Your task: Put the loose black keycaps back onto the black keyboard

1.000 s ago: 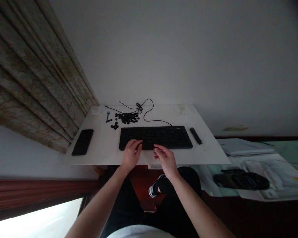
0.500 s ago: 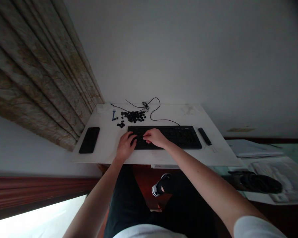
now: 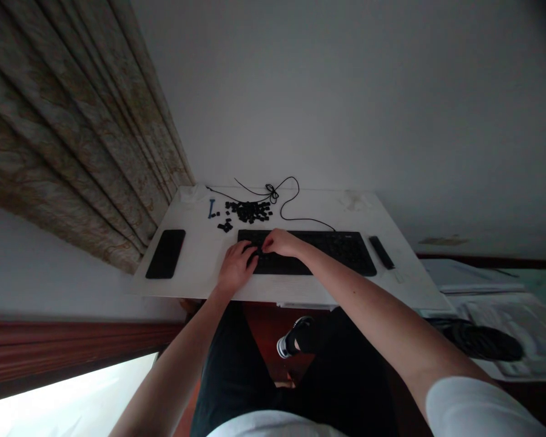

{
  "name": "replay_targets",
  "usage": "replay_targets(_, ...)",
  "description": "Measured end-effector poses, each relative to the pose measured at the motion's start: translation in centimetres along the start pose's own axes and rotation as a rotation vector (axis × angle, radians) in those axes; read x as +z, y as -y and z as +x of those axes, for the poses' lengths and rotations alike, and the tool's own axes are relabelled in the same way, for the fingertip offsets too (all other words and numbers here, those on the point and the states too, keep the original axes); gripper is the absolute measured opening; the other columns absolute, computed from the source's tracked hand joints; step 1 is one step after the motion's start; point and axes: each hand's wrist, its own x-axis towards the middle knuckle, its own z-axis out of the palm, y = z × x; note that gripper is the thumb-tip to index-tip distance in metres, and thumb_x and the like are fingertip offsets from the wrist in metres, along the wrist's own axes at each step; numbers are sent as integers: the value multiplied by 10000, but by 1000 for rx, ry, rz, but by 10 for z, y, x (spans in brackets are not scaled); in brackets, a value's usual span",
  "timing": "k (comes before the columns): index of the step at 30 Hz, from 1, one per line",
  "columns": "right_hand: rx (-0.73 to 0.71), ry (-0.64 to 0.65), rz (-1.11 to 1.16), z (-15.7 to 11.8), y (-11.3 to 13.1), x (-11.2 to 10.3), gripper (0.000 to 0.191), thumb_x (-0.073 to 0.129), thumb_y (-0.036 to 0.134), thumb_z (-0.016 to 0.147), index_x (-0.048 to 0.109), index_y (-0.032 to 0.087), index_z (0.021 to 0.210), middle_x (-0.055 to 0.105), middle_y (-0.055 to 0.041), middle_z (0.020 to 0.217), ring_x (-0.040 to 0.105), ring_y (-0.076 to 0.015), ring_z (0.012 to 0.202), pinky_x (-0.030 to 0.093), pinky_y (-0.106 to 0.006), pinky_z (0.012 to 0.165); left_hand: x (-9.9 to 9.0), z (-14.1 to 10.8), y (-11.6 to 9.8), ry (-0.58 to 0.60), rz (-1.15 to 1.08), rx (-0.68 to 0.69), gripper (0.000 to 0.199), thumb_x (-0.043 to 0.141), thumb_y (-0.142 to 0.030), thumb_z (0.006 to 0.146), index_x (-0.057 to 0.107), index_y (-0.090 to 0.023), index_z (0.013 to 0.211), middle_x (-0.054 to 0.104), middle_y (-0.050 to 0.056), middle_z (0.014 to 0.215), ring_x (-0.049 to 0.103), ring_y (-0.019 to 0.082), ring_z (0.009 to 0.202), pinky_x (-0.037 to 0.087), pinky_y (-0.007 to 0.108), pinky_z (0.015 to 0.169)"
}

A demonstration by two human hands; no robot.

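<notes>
Curving down over the keyboard, the fingers (image 3: 251, 250) of the left hand (image 3: 236, 267) touch the keys at its left part, and the right hand (image 3: 279, 243) is just beside them, with its fingertips (image 3: 266, 244) bent together on the keys. Both hands are half closed; I cannot tell if they grip a small piece, because they hide what is under them. Below them lies a long black plastic keyboard (image 3: 341, 249), flat near the front edge of a white smooth bench (image 3: 191, 258). From this height I cannot tell if any keys are missing. Just behind it, on the bench, is a loose heap of small black keycaps (image 3: 249, 212), with a small blue object (image 3: 212, 208) to its left. A thin black cable (image 3: 300, 220) goes from the keyboard's back edge and makes a knot behind the heap. A black smartphone (image 3: 165, 254) lies on the left, and a slim black bar-shaped remote (image 3: 381, 252) on the right. Beyond the bench stands a pale plain wall (image 3: 346, 91), with a beige patterned curtain (image 3: 73, 139) hanging on the left. Lower on the right are white papers (image 3: 491, 309) and a black shoe (image 3: 482, 341).
</notes>
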Motion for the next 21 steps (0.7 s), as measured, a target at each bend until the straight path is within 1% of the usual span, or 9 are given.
replay_targets(3,43,9,-36,2,5,-2,81,752,209,730,791,188,798,751,-21,744,676,-168,729,441,-233,634,0,0,0,-1,-4,-3,256,533,-289,948,640,-223,1171,609,98,1264,546,262,1231,466,469,1055)
replay_targets(7,81,-19,-81,3,9,-3,159,787,237,709,773,188,860,746,-25,784,667,-162,729,428,-231,608,1,-1,-1,-3,-6,7,269,529,-286,946,633,-221,1186,604,101,1270,540,267,1238,464,474,1056)
replay_targets(12,106,-29,-122,1,10,-5,118,806,281,706,743,199,760,727,-40,742,661,-182,713,424,-253,589,2,-1,-2,7,-3,23,283,535,-284,940,626,-222,1201,607,108,1272,542,279,1240,462,485,1058)
replay_targets(17,124,-36,-204,6,10,-5,202,841,355,665,733,206,749,726,-64,740,671,-208,724,437,-261,578,3,0,-3,8,-11,11,279,528,-281,942,630,-223,1195,613,107,1263,548,279,1232,461,491,1061)
replay_targets(19,136,-61,-247,9,9,-3,235,857,354,639,733,201,767,720,-67,723,674,-216,733,438,-259,573,2,0,-4,6,-15,17,279,528,-278,942,631,-217,1194,613,109,1261,547,277,1234,459,485,1066)
replay_targets(21,126,-77,-248,9,8,-1,228,865,328,625,721,197,743,709,-60,695,668,-209,717,430,-255,567,1,0,-4,10,-14,22,280,521,-273,945,632,-213,1196,614,110,1261,549,274,1232,461,478,1066)
